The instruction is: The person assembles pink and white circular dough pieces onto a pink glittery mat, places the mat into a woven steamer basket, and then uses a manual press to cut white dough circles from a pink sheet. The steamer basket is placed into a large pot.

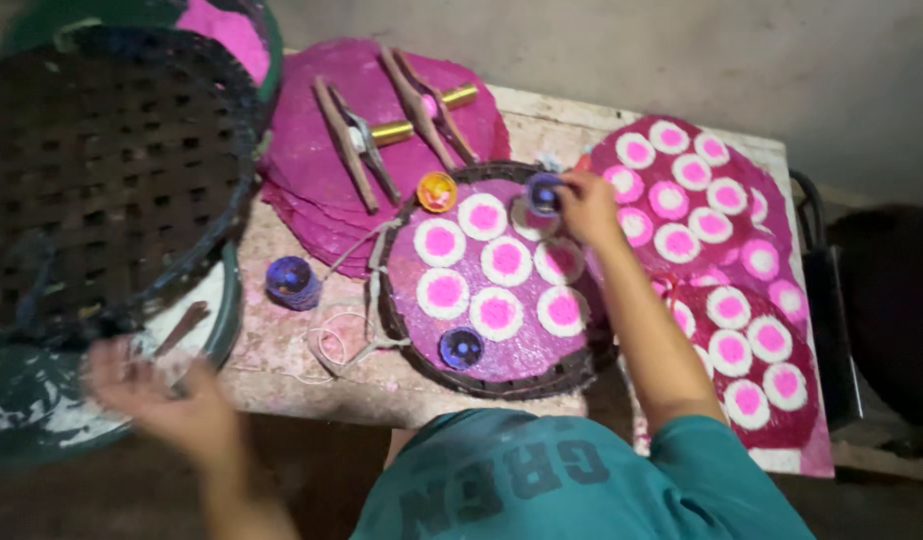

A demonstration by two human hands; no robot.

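Likely a craft workshop: dye-stained worktable (541, 105), pink discs (311, 160), woven tray (111, 150).

The person wears a teal short-sleeved shirt (581, 480) with large dark block lettering printed across the chest, seen upside down from above. The fabric looks soft and slightly creased. The right sleeve ends above the elbow. Both forearms are bare, without watch, bracelet or glove. The left hand (156, 390) is blurred; the right hand (586, 205) shows no rings.
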